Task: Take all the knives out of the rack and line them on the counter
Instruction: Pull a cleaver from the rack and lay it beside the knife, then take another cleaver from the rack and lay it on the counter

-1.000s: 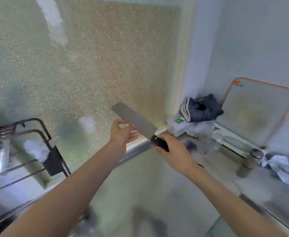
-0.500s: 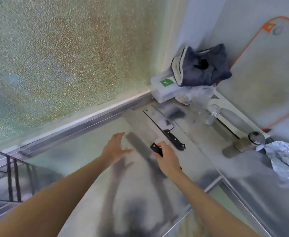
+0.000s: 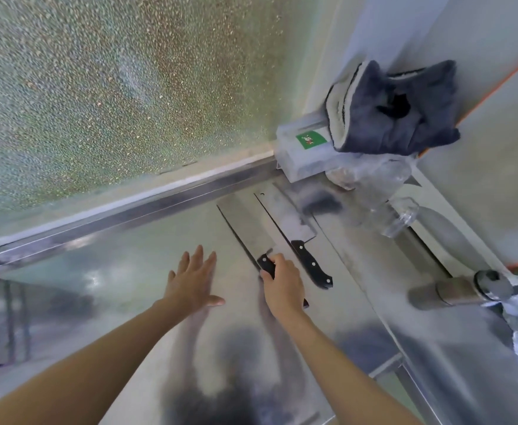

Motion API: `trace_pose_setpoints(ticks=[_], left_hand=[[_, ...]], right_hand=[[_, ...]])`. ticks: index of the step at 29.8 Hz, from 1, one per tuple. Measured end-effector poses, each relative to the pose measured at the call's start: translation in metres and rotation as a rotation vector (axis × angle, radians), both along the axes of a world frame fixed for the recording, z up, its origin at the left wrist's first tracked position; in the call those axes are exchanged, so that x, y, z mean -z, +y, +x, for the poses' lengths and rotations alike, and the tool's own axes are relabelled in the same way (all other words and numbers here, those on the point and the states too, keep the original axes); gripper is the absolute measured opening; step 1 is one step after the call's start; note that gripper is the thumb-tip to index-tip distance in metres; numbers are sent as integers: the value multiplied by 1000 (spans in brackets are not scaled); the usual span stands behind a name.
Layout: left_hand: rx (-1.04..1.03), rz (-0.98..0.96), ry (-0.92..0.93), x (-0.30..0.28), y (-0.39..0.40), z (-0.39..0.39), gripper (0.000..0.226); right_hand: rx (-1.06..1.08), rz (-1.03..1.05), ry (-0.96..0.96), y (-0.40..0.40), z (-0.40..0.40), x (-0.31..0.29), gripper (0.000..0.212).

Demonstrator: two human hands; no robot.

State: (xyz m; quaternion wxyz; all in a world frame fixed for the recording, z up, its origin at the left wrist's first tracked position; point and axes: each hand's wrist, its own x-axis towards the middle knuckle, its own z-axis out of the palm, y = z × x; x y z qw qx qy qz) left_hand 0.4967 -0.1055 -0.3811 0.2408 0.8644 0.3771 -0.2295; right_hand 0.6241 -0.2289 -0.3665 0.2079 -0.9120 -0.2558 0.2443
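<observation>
Fingers of the right hand [image 3: 282, 285] are curled around the black handle of a cleaver [image 3: 245, 228], whose broad blade lies flat, or nearly so, on the steel worktop [image 3: 129, 271] and points away toward the frosted window [image 3: 113, 87]. Just beside it on the right lies a second cleaver [image 3: 288, 220], parallel, its riveted black handle free and pointing back toward the person; the two blades sit side by side, very close, though whether they touch cannot be told. The right forearm reaches in from the lower right, wrist fairly straight, knuckles up. The left hand [image 3: 193, 279] holds nothing: fingers spread wide, palm down, low over the worktop just left of the held cleaver; whether the palm actually rests on the steel cannot be told. Its forearm comes in from the lower left. At the far left edge, dark bars of a rack [image 3: 9, 317] show dimly. Beyond the knives, in the corner, a dark folded cloth [image 3: 399, 111] rests on a clear plastic box [image 3: 303, 154].
</observation>
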Motion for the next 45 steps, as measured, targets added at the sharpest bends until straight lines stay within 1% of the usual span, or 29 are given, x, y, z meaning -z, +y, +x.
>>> trace_pose_setpoints(ticks=[6,10,14,20,23,27,30,32,35,38,40,42,45], left_hand=[[-7,14,2,-4,-3,2,104],[-10,16,-15,-5,-4,1,103],[-15,7,-17,-4,-3,0,103],[-15,3,-21,0,-3,0,103],[-17,5,-29,3,-2,-1,104],[-33,1,-64,4,-1,-4,103],[-104,-7,-171,-6,3,-13,100],[-145,-14,-267,-23,10,-22,94],[-189,-12,-412,-64,23,-38,87],[-302,-52,-584,-115,35,-63,83],[-362,-63,-666,-150,42,-86,80],[-378,-6,-720,-183,49,-112,77],[-386,95,-772,-235,58,-155,76]], right_hand=[[-26,4,-57,10,-1,5,26],[-1,13,-110,10,-7,10,24],[12,6,-158,11,-11,16,27],[60,41,-162,11,-13,20,27],[55,17,-181,12,-14,21,28],[13,-44,-200,13,-13,17,35],[-51,-17,-177,12,-10,4,47],[-98,27,-162,15,-8,-11,51],[-168,125,-113,28,-11,-48,54],[-274,243,36,54,-29,-93,60],[-352,328,124,72,-49,-127,62],[-419,385,163,88,-71,-162,61],[-519,471,132,105,-108,-214,58]])
